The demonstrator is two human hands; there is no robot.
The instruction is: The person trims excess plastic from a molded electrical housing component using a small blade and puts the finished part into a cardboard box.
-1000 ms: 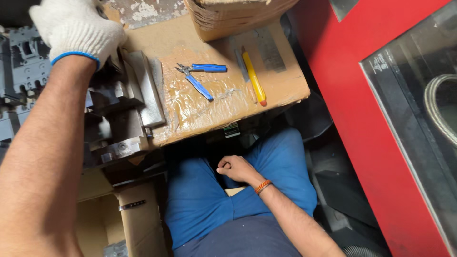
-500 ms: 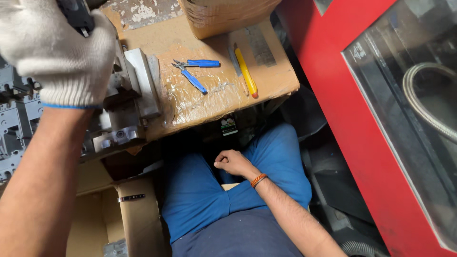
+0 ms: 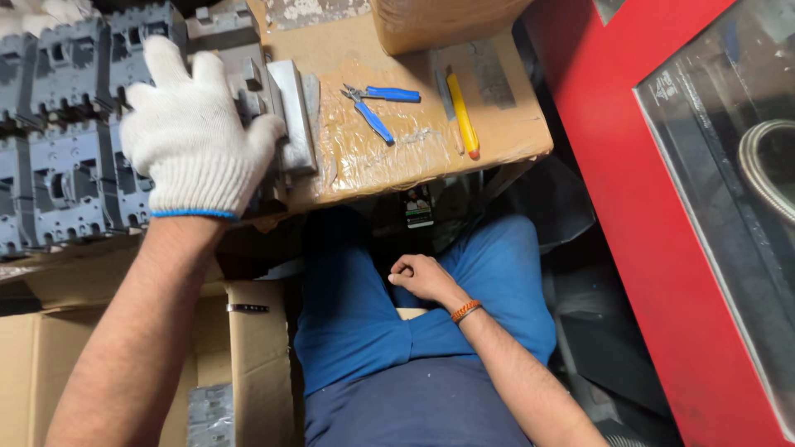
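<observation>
My left hand (image 3: 189,136), in a white knit glove with a blue cuff, lies flat with fingers spread on a grey moulded block (image 3: 248,83) at the edge of the cardboard-covered table (image 3: 497,141). More grey moulded blocks (image 3: 58,157) stand in rows just left of it. A metal bracket (image 3: 294,116) stands right beside the gloved thumb. My right hand (image 3: 422,277), bare with an orange wristband, rests loosely curled in my lap between my blue-trousered thighs and holds nothing that I can see.
Blue-handled pliers (image 3: 377,103) and a yellow utility knife (image 3: 462,116) lie on the taped cardboard top. A cardboard box (image 3: 439,21) stands at the back. Open cartons (image 3: 248,364) sit low on the left. A red cabinet with a glass panel (image 3: 662,190) stands on the right.
My left hand has come down from a raised position and now rests spread on the grey blocks. The view has shifted slightly. My right hand has stayed in my lap.
</observation>
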